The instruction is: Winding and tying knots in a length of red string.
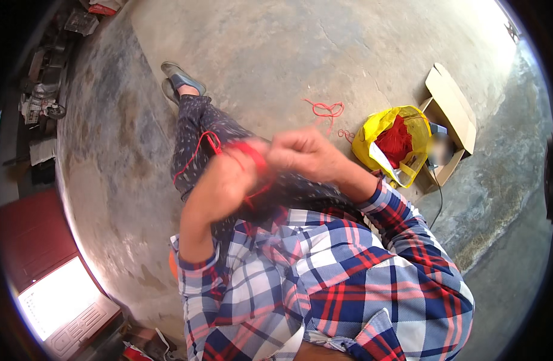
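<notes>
Over my lap, my left hand (227, 180) is closed around a bundle of red cord (254, 157). Loose loops of the cord stick out past its fingers, and an end trails over my thigh. My right hand (307, 154) meets it from the right, fingers pinched together at the bundle. Whether a strand lies in that pinch is hidden by blur. Dark patterned trousers (198, 129) lie under both hands.
Right of my legs, a yellow bag (368, 129) holds a heap of red cord (397, 143). An open cardboard box (451, 102) stands behind it, with a cable (439, 201) running out. Loose red cord pieces (328, 111) lie on the concrete floor (276, 48).
</notes>
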Tool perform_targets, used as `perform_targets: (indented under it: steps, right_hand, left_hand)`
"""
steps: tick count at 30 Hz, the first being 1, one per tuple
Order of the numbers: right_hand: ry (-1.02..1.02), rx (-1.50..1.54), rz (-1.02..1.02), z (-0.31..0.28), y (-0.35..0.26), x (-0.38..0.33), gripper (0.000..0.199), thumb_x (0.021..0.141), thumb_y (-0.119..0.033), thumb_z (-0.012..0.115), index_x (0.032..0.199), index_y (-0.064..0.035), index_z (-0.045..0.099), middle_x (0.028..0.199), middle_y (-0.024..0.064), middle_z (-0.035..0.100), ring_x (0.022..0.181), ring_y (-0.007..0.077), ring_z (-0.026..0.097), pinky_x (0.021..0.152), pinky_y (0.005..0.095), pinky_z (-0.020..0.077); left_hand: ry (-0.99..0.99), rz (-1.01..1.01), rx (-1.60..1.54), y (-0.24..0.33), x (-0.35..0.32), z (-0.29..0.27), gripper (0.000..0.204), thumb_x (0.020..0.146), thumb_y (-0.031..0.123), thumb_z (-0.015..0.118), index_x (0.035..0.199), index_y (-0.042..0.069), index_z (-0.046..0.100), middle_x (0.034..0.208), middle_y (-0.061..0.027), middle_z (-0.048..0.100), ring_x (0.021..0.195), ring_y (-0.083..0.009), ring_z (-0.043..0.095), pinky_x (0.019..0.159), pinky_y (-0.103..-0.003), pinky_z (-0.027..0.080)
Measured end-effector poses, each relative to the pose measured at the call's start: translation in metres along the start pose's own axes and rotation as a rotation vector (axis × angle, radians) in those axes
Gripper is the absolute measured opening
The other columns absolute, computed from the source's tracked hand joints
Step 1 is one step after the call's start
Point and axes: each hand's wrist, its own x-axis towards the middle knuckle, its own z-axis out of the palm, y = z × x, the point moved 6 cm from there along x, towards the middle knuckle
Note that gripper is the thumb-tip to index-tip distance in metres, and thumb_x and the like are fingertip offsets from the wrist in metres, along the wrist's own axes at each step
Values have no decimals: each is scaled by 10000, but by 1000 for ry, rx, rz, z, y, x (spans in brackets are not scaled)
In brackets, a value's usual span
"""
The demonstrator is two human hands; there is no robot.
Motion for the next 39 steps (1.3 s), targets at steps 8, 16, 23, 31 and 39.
perform_targets:
  steps: [8,16,23,31,39]
  right_hand:
    - [-98,-194,-28,7,0,1,235,933,-189,613,789,-4,594,697,-50,543,696,44,480,625,256,424]
    - [-161,-57,40,14,16,-1,303,948,-283,600,797,-21,586,704,-76,486,715,36,437,623,247,394]
    - [-22,46,37,-8,37,3,272,932,-252,629,772,-37,585,706,-73,512,675,22,443,573,218,379]
    - [12,-118,51,-19,35,11,332,942,-318,602,764,-37,592,650,-69,460,626,40,402,550,250,365]
    - [51,-214,-63,-13,-14,4,293,932,-258,621,789,-5,593,639,-32,501,630,39,440,548,249,386]
  left_hand:
    - [393,101,146,-3,-1,-16,328,833,98,450,1067,-63,614,1154,-222,603,1026,-285,580,952,-364,401]
    - [540,319,-11,12,-8,-28,372,869,146,426,1132,-44,609,1246,-235,569,1162,-333,531,1055,-398,319]
    - [-157,539,-709,34,-13,11,425,804,322,477,893,-24,706,1200,-284,577,1196,-437,473,1049,-501,291]
    - [61,610,-1069,11,-12,-9,447,745,347,514,886,-28,713,1273,-313,524,1311,-457,371,1125,-523,178]
    - [222,267,10,13,10,9,328,826,109,439,1011,-72,640,1316,-221,528,1280,-371,442,1084,-453,287]
